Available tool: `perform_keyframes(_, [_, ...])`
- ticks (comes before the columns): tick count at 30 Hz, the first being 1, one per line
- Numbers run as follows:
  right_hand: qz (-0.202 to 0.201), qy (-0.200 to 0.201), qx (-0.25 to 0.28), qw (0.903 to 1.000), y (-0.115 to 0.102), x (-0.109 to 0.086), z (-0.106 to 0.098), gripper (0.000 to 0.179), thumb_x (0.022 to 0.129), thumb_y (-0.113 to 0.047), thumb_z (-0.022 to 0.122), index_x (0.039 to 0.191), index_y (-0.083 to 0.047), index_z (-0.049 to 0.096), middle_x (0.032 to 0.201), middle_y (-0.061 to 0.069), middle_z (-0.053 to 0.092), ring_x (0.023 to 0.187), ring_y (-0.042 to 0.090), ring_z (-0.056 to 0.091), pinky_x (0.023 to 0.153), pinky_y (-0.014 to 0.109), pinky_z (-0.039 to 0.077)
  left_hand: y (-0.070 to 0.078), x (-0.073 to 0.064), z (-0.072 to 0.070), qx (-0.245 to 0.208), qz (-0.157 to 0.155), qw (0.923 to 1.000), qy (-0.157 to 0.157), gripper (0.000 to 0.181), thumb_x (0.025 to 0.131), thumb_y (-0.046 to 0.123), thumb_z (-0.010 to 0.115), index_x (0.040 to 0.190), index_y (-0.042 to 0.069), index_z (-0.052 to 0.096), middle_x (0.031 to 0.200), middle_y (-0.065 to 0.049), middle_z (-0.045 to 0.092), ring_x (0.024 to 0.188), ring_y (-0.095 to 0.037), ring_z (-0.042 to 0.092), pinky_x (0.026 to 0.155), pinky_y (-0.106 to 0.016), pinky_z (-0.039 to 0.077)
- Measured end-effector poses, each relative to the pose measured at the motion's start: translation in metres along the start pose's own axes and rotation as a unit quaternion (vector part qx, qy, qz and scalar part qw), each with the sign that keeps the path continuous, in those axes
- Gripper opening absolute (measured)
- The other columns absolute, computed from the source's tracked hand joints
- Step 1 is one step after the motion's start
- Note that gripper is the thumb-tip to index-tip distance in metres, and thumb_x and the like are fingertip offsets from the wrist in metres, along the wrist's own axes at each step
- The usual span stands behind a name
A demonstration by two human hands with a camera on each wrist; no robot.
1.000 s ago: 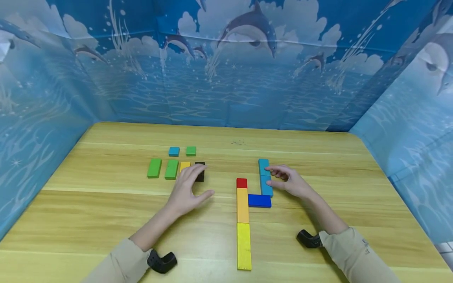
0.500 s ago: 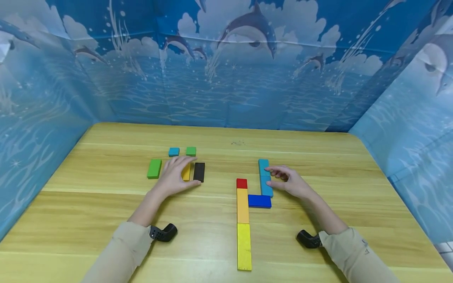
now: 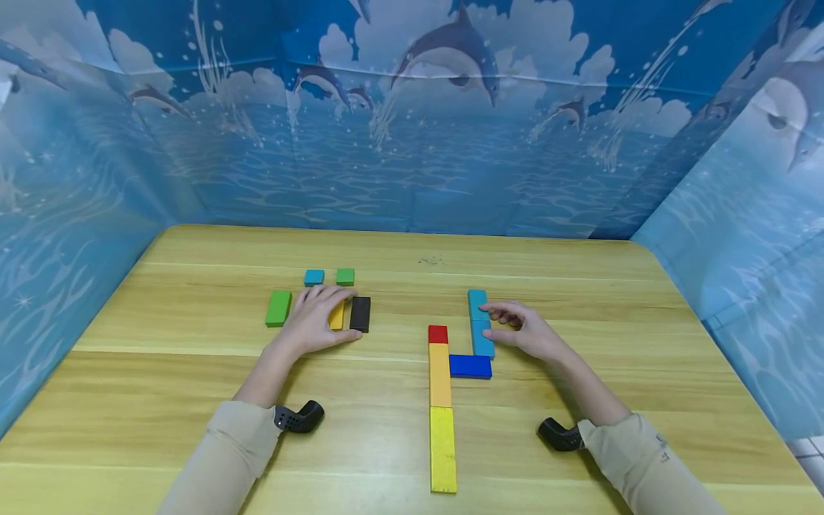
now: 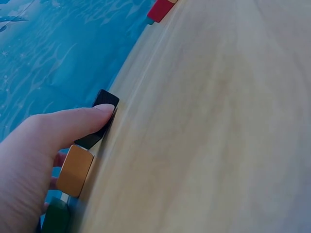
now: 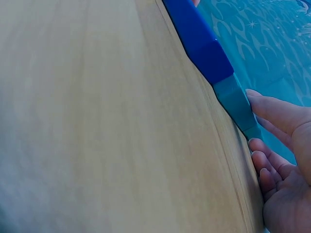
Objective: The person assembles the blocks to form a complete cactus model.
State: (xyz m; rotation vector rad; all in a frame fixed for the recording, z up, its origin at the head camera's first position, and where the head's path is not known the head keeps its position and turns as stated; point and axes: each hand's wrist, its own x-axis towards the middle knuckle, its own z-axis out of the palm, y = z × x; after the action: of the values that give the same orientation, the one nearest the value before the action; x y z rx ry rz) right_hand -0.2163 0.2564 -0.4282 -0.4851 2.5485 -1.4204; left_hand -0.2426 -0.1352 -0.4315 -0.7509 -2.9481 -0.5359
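Note:
In the head view my left hand point(image 3: 315, 322) arches over the left group of blocks. Its thumb and index finger pinch the black block point(image 3: 360, 315) by its two short ends. Under the palm lies the yellow block point(image 3: 336, 316), partly covered; a green block beside it shows only in the left wrist view point(image 4: 56, 216). My right hand point(image 3: 524, 329) rests at the right side of two light blue blocks point(image 3: 477, 304), laid end to end. Thumb and index tips touch them, apart from each other. A dark blue block point(image 3: 471, 366) meets their near end.
A red block point(image 3: 438, 334), an orange block point(image 3: 440, 375) and a long yellow block point(image 3: 443, 450) form a column mid-table. Small blue point(image 3: 314, 277) and green point(image 3: 345, 277) blocks lie behind the left hand; another green block point(image 3: 279, 308) lies left of it.
My left hand has moved left and back from above the near side of the blocks to the black block's ends. The right hand has stayed in place.

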Motion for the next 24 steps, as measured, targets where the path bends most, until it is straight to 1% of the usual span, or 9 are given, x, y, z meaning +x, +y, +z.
perform_keyframes(6, [0.001, 0.000, 0.003, 1.0000, 0.000, 0.000, 0.000, 0.044, 0.084, -0.018, 0.067, 0.124, -0.006, 0.054, 0.104, 0.013, 0.051, 0.090, 0.025, 0.041, 0.072, 0.026, 0.037, 0.000, 0.001, 0.001, 0.004, 0.000, 1.0000, 0.001, 0.073, 0.075, 0.055, 0.064, 0.134, 0.017, 0.046, 0.134, -0.007, 0.046, 0.125, -0.030, 0.034, 0.104, -0.052, 0.019])
perform_keyframes(11, [0.004, -0.001, 0.005, 1.0000, 0.001, 0.001, 0.000, 0.044, 0.084, -0.019, 0.067, 0.125, -0.006, 0.054, 0.104, 0.013, 0.051, 0.090, 0.025, 0.041, 0.072, 0.027, 0.037, 0.001, 0.003, 0.000, 0.001, -0.003, 1.0000, 0.001, 0.074, 0.075, 0.057, 0.064, 0.134, 0.017, 0.046, 0.133, -0.007, 0.046, 0.125, -0.030, 0.035, 0.104, -0.052, 0.019])
perform_keyframes(15, [0.007, -0.001, 0.006, 1.0000, 0.002, 0.001, 0.001, 0.045, 0.084, -0.020, 0.067, 0.125, -0.007, 0.054, 0.104, 0.013, 0.051, 0.090, 0.025, 0.042, 0.072, 0.026, 0.037, 0.004, 0.005, 0.000, 0.001, -0.005, 1.0000, 0.008, 0.074, 0.074, 0.059, 0.064, 0.133, 0.017, 0.047, 0.132, -0.007, 0.047, 0.124, -0.030, 0.035, 0.104, -0.051, 0.019])
perform_keyframes(19, [0.006, -0.002, 0.009, 0.9999, 0.002, 0.001, 0.001, 0.044, 0.084, -0.019, 0.067, 0.125, -0.007, 0.054, 0.104, 0.013, 0.051, 0.090, 0.025, 0.042, 0.072, 0.026, 0.037, 0.011, 0.010, 0.002, -0.012, -0.006, 0.9996, 0.023, 0.072, 0.073, 0.058, 0.065, 0.131, 0.018, 0.049, 0.131, -0.006, 0.049, 0.124, -0.030, 0.037, 0.104, -0.051, 0.019])
perform_keyframes(24, [0.001, -0.001, 0.007, 1.0000, 0.002, 0.001, 0.000, 0.045, 0.084, -0.019, 0.067, 0.125, -0.006, 0.054, 0.104, 0.013, 0.051, 0.090, 0.026, 0.042, 0.072, 0.026, 0.037, 0.026, 0.019, 0.008, -0.023, 0.005, 0.9989, 0.041, 0.073, 0.072, 0.055, 0.067, 0.131, 0.017, 0.049, 0.129, -0.006, 0.051, 0.120, -0.028, 0.040, 0.104, -0.049, 0.022])
